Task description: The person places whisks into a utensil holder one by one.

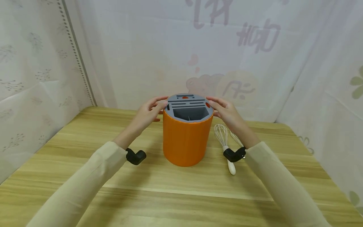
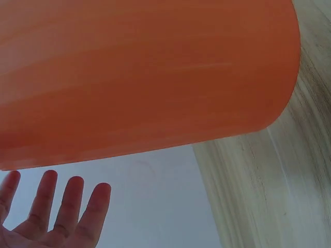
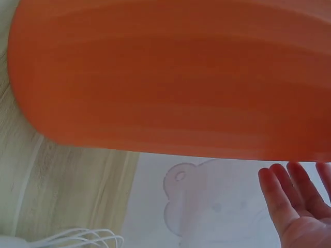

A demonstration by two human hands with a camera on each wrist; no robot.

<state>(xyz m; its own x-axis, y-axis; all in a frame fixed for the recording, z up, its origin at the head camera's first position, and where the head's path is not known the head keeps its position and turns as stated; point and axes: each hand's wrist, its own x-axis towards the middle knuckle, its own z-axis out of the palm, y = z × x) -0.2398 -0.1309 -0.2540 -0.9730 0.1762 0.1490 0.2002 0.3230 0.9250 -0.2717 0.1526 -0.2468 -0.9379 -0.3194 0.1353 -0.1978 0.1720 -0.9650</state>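
An orange cylindrical utensil holder (image 1: 185,142) stands upright on the wooden table, topped by a grey slotted insert (image 1: 169,111) with a larger divided opening at the front. My left hand (image 1: 147,115) is at the left side of its top, thumb against the rim. Opposite it, my right hand (image 1: 228,115) has its thumb at the right rim. Both wrist views show fairly straight, spread fingers beside the orange wall (image 2: 155,77); the thumbs are out of sight there. Whether the fingers touch the far side cannot be told.
To the right of the holder lies a whisk (image 1: 231,168) with a pale handle. A second wire utensil (image 1: 236,138) beside it is partly covered by my right arm. Printed white curtains (image 1: 141,63) hang behind and along both sides of the table (image 1: 175,201).
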